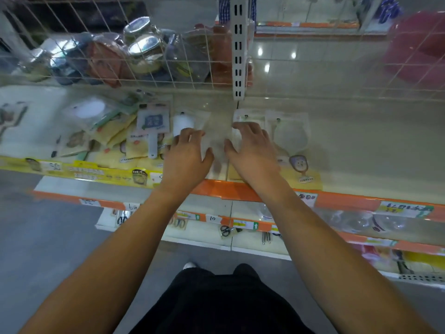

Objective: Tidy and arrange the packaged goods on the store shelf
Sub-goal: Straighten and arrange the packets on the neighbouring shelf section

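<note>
orange shelf edge [224, 189], yellow packets [113, 131], white wire basket [154, 66], black trousers [216, 302].

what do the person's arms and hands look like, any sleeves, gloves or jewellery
Both forearms are bare up to the edge of the picture, with no sleeves in view. The left hand and right hand wear no gloves, and no rings, watch or bracelet show on the fingers or wrists. Below the arms is dark, black clothing.

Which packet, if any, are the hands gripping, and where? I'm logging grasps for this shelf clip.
Neither plainly grips: left hand and right hand rest fingers-down on either side of a clear packet lying flat on the shelf; motion blur hides any pinch.
</note>
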A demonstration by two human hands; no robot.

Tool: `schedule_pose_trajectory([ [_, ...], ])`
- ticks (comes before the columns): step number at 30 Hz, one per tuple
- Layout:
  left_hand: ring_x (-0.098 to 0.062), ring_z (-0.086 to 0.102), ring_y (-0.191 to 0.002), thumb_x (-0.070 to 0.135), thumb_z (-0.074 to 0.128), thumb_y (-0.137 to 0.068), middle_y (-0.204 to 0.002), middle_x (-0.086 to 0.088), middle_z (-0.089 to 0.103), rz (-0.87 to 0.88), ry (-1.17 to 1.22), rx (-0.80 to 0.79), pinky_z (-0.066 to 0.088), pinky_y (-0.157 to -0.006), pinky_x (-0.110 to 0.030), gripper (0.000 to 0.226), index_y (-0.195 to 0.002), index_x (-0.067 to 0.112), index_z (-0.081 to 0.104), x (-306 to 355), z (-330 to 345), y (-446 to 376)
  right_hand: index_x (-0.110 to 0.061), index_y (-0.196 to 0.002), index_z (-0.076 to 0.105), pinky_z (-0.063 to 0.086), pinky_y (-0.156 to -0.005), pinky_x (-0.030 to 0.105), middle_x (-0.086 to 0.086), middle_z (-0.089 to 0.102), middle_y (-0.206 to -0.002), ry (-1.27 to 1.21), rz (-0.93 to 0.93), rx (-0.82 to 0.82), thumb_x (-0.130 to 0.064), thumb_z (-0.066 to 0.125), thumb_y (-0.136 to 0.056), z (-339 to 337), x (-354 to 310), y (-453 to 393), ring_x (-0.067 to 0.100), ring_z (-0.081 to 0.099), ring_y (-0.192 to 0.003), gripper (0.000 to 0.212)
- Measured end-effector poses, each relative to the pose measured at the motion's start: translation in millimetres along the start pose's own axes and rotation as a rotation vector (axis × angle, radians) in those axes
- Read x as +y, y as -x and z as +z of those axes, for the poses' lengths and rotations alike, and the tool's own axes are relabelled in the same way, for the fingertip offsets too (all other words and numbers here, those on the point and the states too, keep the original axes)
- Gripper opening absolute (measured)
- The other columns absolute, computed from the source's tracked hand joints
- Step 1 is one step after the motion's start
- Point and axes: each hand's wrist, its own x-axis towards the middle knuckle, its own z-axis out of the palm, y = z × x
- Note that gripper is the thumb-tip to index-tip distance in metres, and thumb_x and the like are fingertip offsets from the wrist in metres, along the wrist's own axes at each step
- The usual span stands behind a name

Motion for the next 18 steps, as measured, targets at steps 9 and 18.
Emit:
schedule_pose_trajectory([
  [9,-0.040,0.055,-0.109,0.034,0.055,-0.087,-0.127,-0.014,0.052,-0.137,0.025,0.042,0.046,-0.087,-0.050,0.043,-0.124,0.014,0.054,-83,-26,10,-0.021,-0.138,0.049,0.044,-0.095,0.041,0.005,0.048,-0.137,0.039,-0.104,-0.073,-0.035,0.057,-0.093,52,-72,-8,0.030,0.044,-0.124,0.047],
  [18,-0.041,0.054,-0.108,0.033,0.057,-0.086,-0.128,-0.015,0.052,-0.100,0.072,0.022,0.047,-0.087,-0.052,0.044,-0.125,0.012,0.052,-168,-42,-3,-0.019,-0.135,0.052,0.044,-0.092,0.040,0.007,0.050,-0.135,0.113,-0.032,-0.066,-0.034,0.057,-0.092,105,-137,-17,0.033,0.046,-0.120,0.045],
])
